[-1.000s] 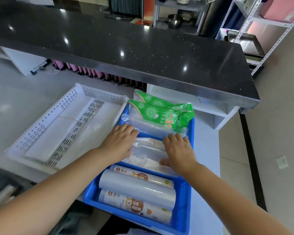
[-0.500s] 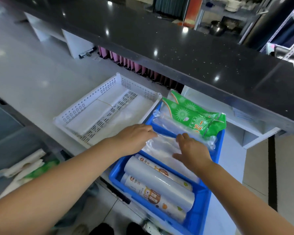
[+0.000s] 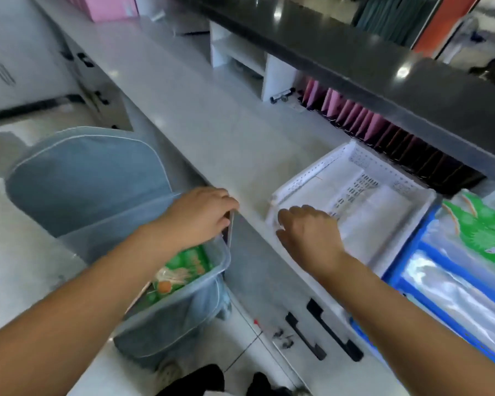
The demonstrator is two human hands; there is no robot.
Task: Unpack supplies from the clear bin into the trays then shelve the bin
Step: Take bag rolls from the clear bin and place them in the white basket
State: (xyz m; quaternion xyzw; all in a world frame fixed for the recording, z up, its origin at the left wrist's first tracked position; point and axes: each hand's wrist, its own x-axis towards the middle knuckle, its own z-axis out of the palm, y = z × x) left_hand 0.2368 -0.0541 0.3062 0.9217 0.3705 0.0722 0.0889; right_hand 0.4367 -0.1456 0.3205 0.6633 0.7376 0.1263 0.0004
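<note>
Clear bin not yet empty: green packets remain inside.
My left hand grasps its far rim; right hand, loosely curled, holds nothing above white tray; shelving pending.

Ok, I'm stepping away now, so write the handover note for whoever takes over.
Left hand: at the near rim of the clear bin, over its opening, holding nothing that shows.
Right hand: empty, over the near corner of the white tray.
The bin stands on the floor beside the counter, with green packets inside.
Blue tray, right of the white one, holds green packs and clear bags.
Done: part of the supplies trayed.
Left: empty the bin, then shelve it.
</note>
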